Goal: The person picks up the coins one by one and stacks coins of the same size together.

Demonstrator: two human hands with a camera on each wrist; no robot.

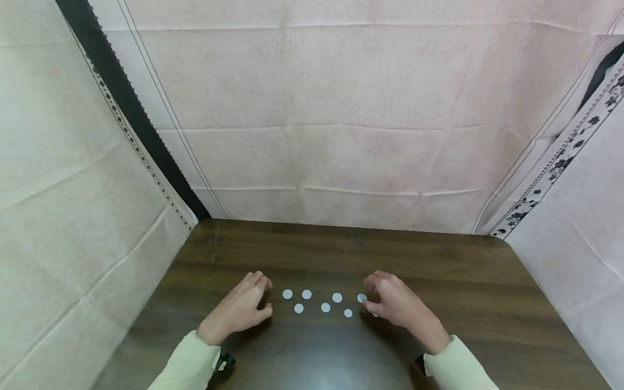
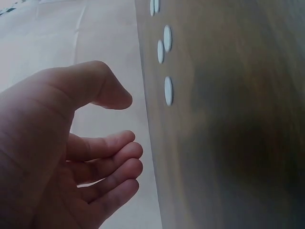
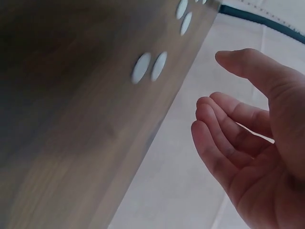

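Note:
Several small white round discs (image 1: 337,297) lie in two staggered rows on the brown wooden table (image 1: 312,346). My left hand (image 1: 242,304) hovers just left of the rows, its fingers loosely bent and thumb apart. Nothing is in its grasp in the left wrist view, where the nearest disc (image 2: 168,90) lies beyond the thumb. Over the right end of the rows is my right hand (image 1: 394,301), which partly hides a disc (image 1: 361,298) and nearly covers another below it. The right wrist view shows its bent fingers (image 3: 212,148) holding nothing, apart from the two nearest discs (image 3: 141,68).
A pale patterned cloth (image 1: 341,108) hangs behind the table's far edge. More cloth covers the left side (image 1: 73,216) and the right side (image 1: 575,216). Dark bands (image 2: 143,1) are not distinct in the left wrist view. Black wrist straps (image 1: 225,363) show at the sleeves.

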